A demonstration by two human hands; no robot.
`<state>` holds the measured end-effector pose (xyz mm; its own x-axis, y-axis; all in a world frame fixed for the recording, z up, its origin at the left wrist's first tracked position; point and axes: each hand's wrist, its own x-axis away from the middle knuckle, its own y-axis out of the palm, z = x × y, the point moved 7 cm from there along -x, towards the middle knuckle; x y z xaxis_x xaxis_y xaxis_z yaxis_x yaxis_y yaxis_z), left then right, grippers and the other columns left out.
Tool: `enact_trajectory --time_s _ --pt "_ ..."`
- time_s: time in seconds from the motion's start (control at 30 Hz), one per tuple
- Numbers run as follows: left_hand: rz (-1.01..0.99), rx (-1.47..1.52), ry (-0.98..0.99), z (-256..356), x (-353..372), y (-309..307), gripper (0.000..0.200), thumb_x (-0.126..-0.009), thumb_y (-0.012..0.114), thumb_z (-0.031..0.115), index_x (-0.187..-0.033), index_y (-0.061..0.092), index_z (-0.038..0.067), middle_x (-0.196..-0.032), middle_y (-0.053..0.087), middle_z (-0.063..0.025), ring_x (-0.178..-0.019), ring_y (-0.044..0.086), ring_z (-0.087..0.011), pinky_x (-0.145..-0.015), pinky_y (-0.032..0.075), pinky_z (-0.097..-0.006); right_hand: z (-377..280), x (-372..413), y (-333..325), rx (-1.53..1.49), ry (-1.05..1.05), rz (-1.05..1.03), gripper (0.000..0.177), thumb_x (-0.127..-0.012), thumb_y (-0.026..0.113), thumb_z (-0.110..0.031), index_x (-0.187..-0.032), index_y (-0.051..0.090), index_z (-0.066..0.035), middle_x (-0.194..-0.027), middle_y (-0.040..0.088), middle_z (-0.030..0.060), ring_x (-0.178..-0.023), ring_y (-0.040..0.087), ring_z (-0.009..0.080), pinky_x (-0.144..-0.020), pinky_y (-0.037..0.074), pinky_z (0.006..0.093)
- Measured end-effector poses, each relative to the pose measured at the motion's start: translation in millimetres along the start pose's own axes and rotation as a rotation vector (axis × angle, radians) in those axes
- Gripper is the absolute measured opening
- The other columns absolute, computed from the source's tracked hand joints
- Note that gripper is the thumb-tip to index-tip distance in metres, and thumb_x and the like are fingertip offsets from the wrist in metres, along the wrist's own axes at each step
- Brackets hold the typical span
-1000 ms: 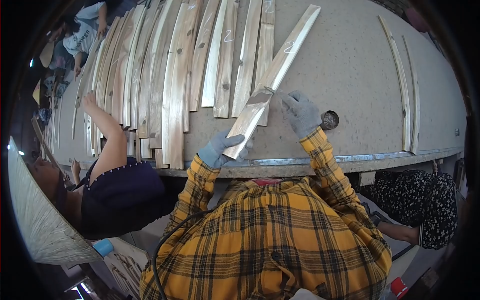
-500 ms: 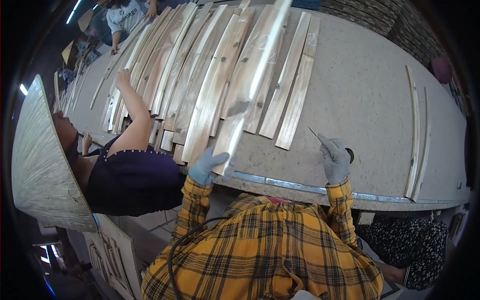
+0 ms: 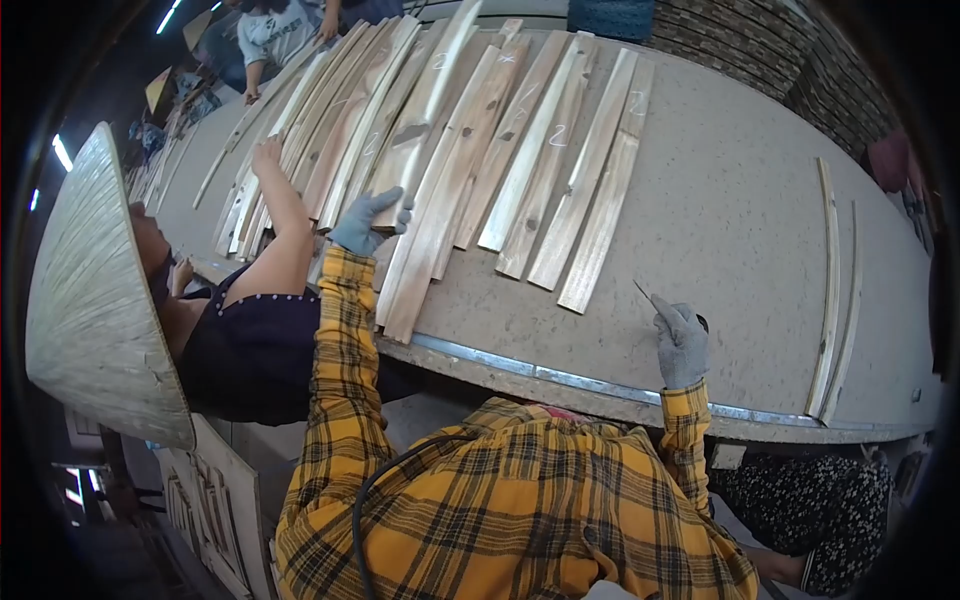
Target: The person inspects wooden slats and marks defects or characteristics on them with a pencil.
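Observation:
My left hand (image 3: 366, 222), in a grey-blue glove, grips the near end of a long pale wood slat (image 3: 420, 110) with a dark patch, laying it onto the row of slats (image 3: 520, 150) fanned across the big grey table (image 3: 730, 220). My right hand (image 3: 680, 338), also gloved, rests near the table's front edge and pinches a thin blade-like tool (image 3: 643, 293) that points up and left. Several slats carry chalk numbers.
A person in a conical hat (image 3: 90, 300) and dark top stands at my left, one arm (image 3: 280, 215) stretched onto the slats. Two thin curved strips (image 3: 832, 290) lie at the right. Another person (image 3: 262, 35) works at the far end. A metal rim (image 3: 560, 375) edges the table.
My left hand has carried the slat from the table's front edge leftward onto the pile. My right hand has drawn away from the slat, back to the front edge with the tool.

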<state>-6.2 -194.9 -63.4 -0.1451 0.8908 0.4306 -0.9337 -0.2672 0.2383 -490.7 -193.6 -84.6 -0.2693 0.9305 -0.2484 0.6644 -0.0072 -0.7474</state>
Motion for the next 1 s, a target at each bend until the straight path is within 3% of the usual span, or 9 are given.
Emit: enact_trajectory --time_s 0.13,0.2,0.33,0.4,0.6,0.7,0.83,0.93,1.0 --pt "0.21 0.016 0.076 14 -35 -68 0.023 -0.091 0.057 0.022 -0.109 0.059 0.009 -0.093 0.067 -0.0094 -0.078 0.063 -0.0191 -0.064 0.052 -0.0307 10 4 -8 0.004 -0.002 0.063 0.031 -0.08 0.058 -0.006 -0.108 0.067 -0.017 -0.087 0.064 0.006 -0.075 0.062 0.0245 -0.064 0.049 0.0342" --pt "0.027 0.102 0.009 21 -85 -151 0.026 -0.089 0.059 0.023 -0.114 0.06 0.015 -0.105 0.064 -0.0093 -0.092 0.061 -0.0211 -0.07 0.053 -0.0296 25 10 -12 0.08 0.089 0.055 0.03 -0.082 0.057 -0.011 -0.11 0.064 -0.019 -0.092 0.063 0.0041 -0.077 0.063 0.0258 -0.067 0.052 0.0365" --pt "0.482 0.138 -0.054 29 -94 -209 0.026 -0.084 0.067 0.016 -0.11 0.064 0.014 -0.109 0.062 0.0015 -0.091 0.057 -0.0205 -0.073 0.052 -0.0354 78 21 -47 0.215 0.434 0.005 0.034 -0.089 0.053 -0.024 -0.123 0.054 -0.023 -0.106 0.058 0.0071 -0.081 0.064 0.0293 -0.071 0.053 0.0406" --pt "0.779 -0.116 0.034 42 -56 -180 0.043 -0.08 0.072 0.03 -0.117 0.059 0.013 -0.11 0.059 -0.0082 -0.095 0.057 -0.0268 -0.071 0.052 -0.043 133 30 -69 0.356 0.503 0.05 0.039 -0.091 0.05 -0.035 -0.129 0.048 -0.024 -0.113 0.055 0.0101 -0.087 0.064 0.0314 -0.074 0.053 0.0436" --pt "1.107 -1.086 0.0 94 -45 -95 0.05 -0.078 0.072 0.034 -0.12 0.058 0.012 -0.114 0.058 -0.0128 -0.101 0.056 -0.0306 -0.078 0.05 -0.0455 285 91 -181 0.724 1.102 0.09 0.052 -0.088 0.056 -0.038 -0.134 0.042 -0.02 -0.123 0.053 0.0123 -0.098 0.063 0.0305 -0.08 0.051 0.0441" --pt "1.292 -1.645 -0.008 111 -31 -57 0.054 -0.077 0.073 0.036 -0.122 0.057 0.011 -0.117 0.058 -0.0156 -0.105 0.056 -0.0328 -0.083 0.049 -0.0471 309 110 -222 0.692 1.182 0.206 0.062 -0.08 0.064 -0.044 -0.13 0.045 -0.012 -0.12 0.056 0.0171 -0.104 0.059 0.0348 -0.086 0.049 0.0441" --pt "0.798 -1.525 0.344 89 -69 41 0.057 -0.078 0.072 0.036 -0.125 0.055 0.01 -0.123 0.055 -0.0181 -0.11 0.054 -0.0319 -0.097 0.042 -0.0392 337 122 -240 0.639 1.139 0.194 0.07 -0.076 0.07 -0.031 -0.136 0.04 -0.01 -0.117 0.058 0.0215 -0.107 0.058 0.0365 -0.091 0.048 0.0421" --pt "0.306 -1.039 0.588 54 -76 131 0.043 -0.082 0.071 0.022 -0.12 0.058 0.007 -0.117 0.058 -0.0089 -0.104 0.056 -0.0206 -0.09 0.047 -0.033 293 94 -227 0.485 1.158 0.079 0.081 -0.073 0.073 -0.031 -0.14 0.034 -0.008 -0.108 0.062 0.0224 -0.106 0.059 0.0372 -0.092 0.047 0.0403" --pt "-0.039 -0.674 0.573 23 -53 228 0.03 -0.085 0.066 0.012 -0.113 0.062 0.003 -0.104 0.065 -0.0061 -0.088 0.061 -0.0146 -0.081 0.05 -0.0258 275 67 -191 0.301 0.96 0.069 0.087 -0.072 0.074 -0.031 -0.142 0.031 -0.005 -0.094 0.065 0.0215 -0.089 0.066 0.0322 -0.08 0.052 0.0377"
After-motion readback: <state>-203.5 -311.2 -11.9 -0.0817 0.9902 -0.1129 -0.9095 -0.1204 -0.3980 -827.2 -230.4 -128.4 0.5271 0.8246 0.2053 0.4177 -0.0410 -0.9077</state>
